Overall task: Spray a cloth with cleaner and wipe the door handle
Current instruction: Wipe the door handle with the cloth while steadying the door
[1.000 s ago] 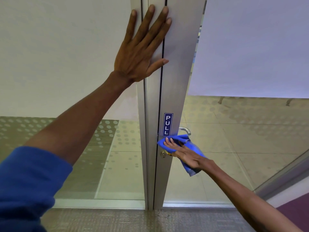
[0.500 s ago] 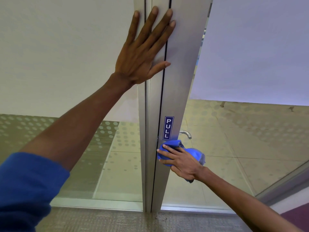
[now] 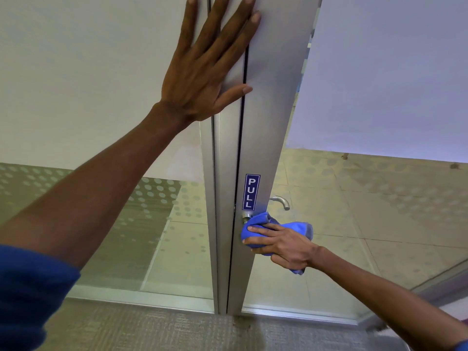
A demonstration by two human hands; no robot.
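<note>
Wiping with blue cloth (image 3: 298, 228) bunched in our right hand (image 3: 283, 245) over the door handle (image 3: 247, 216); left hand (image 3: 202, 72) flat, splayed on frame (image 3: 273, 110); risk: cloth slips off, missing handle's underside.

The fingertips of the left hand (image 3: 205, 69) are cut off by the top edge, where the hand is spread flat against the door frame (image 3: 268, 102). Most of the door handle (image 3: 247, 217) is buried under the blue cloth (image 3: 255, 228), and only its round base is seen. The cloth itself is partly covered by the right hand (image 3: 283, 245) pressed around it. The blue sleeve (image 3: 30, 297) is clipped by the left and bottom edges. Behind the glass, the lever (image 3: 281, 201) is seen only in part.
</note>
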